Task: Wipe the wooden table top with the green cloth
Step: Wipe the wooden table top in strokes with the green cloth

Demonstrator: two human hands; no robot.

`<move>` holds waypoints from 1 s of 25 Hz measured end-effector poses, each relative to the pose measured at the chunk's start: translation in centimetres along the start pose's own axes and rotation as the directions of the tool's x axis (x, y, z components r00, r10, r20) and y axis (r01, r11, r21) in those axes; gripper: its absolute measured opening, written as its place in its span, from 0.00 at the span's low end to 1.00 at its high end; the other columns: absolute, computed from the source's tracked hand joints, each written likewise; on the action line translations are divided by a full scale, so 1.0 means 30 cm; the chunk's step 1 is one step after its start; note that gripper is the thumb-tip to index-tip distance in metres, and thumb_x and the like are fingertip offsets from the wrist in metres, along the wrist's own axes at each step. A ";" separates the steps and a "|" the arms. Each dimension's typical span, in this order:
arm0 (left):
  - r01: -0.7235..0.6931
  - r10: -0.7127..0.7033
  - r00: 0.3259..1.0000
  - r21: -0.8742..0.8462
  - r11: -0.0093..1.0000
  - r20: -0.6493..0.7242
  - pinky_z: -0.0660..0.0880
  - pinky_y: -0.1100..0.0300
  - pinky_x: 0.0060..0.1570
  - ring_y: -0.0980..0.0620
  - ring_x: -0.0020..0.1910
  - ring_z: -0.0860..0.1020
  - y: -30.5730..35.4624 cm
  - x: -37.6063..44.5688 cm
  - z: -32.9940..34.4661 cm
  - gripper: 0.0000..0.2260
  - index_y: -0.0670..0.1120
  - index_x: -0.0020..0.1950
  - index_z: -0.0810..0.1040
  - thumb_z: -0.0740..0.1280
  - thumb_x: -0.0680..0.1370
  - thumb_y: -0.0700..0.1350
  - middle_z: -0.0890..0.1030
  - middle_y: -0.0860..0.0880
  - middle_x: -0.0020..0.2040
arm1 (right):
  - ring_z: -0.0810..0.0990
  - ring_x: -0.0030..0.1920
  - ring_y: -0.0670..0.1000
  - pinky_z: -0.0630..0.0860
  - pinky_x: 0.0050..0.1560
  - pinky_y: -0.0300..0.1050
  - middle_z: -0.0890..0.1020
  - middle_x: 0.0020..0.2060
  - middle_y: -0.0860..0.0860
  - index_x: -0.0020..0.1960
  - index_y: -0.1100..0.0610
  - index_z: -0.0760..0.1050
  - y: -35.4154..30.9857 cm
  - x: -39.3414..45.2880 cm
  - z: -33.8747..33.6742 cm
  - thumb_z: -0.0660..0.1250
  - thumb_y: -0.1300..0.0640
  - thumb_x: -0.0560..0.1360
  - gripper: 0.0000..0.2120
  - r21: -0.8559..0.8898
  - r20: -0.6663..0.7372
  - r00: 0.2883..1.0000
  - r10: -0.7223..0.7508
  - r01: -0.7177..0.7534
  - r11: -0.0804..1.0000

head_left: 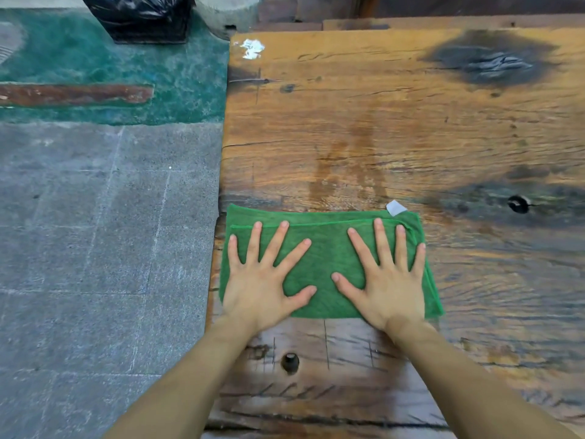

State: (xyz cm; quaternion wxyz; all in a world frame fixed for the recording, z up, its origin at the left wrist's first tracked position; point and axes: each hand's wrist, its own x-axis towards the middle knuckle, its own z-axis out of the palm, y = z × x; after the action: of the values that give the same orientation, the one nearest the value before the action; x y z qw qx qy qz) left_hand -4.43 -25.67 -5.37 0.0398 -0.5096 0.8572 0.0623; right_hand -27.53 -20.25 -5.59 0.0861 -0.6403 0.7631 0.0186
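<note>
1. Left hand (262, 289) and right hand (384, 288): both flat, fingers spread wide, palms down on the cloth (326, 264). Neither grips it; they press only.
2. Cloth: folded, lying on the table (411, 122) at its left edge, directly under both hands. Its long axis runs left to right, across the forearms. A white tag (395, 208) shows at its far right corner.
3. Beyond the cloth: damp-looking streaks (348, 160) on the wood, then a white smear (251, 48) at the far left corner.
4. Judgement: unwiped board lies ahead and to the right; both hands are equally placed to push.
</note>
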 end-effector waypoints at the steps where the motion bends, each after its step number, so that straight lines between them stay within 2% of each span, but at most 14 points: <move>1: 0.000 0.000 1.000 -0.004 1.000 0.000 0.47 0.26 0.72 0.36 0.81 0.48 -0.013 0.048 -0.003 0.36 0.67 0.80 0.50 0.50 0.74 0.76 0.49 0.52 0.83 | 0.43 0.80 0.63 0.45 0.74 0.72 0.46 0.81 0.51 0.80 0.37 0.46 0.004 0.047 -0.004 0.43 0.22 0.72 0.39 0.000 0.002 1.000 0.004 -0.004 1.000; 9: 0.041 -0.041 0.999 -0.017 0.999 -0.011 0.42 0.29 0.74 0.39 0.81 0.41 -0.124 0.427 -0.038 0.35 0.70 0.78 0.43 0.45 0.72 0.77 0.42 0.56 0.83 | 0.42 0.80 0.62 0.43 0.74 0.72 0.44 0.81 0.50 0.79 0.35 0.44 0.024 0.445 -0.052 0.44 0.22 0.71 0.40 0.012 -0.033 0.999 -0.005 0.005 1.000; 15: 0.065 -0.064 0.996 0.010 0.998 -0.054 0.43 0.29 0.74 0.40 0.81 0.42 -0.195 0.666 -0.071 0.35 0.70 0.78 0.44 0.43 0.72 0.77 0.43 0.55 0.83 | 0.38 0.80 0.61 0.40 0.74 0.71 0.41 0.81 0.49 0.79 0.35 0.40 0.033 0.716 -0.095 0.42 0.22 0.71 0.40 -0.012 -0.036 0.999 -0.029 0.029 1.000; 19: 0.067 -0.066 0.997 0.027 0.997 -0.038 0.43 0.29 0.74 0.40 0.81 0.40 -0.246 0.822 -0.104 0.35 0.71 0.77 0.41 0.41 0.71 0.78 0.41 0.56 0.83 | 0.37 0.80 0.61 0.39 0.74 0.71 0.39 0.81 0.49 0.79 0.34 0.39 0.030 0.871 -0.122 0.41 0.21 0.71 0.40 -0.019 -0.041 0.999 -0.026 0.025 1.000; 25: 0.090 -0.089 0.996 0.028 0.996 -0.023 0.41 0.29 0.74 0.42 0.81 0.39 -0.315 1.053 -0.146 0.36 0.72 0.76 0.38 0.39 0.70 0.79 0.39 0.57 0.82 | 0.38 0.80 0.60 0.39 0.74 0.71 0.41 0.81 0.49 0.79 0.34 0.40 0.042 1.116 -0.169 0.41 0.21 0.70 0.40 -0.015 -0.061 0.997 -0.049 0.048 0.999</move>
State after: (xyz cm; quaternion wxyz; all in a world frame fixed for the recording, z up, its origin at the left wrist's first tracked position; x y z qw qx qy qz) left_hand -11.23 -58.25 -5.82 0.0408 -0.5476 0.8347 0.0425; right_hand -34.85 -53.34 -5.90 0.0588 -0.6594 0.7495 0.0019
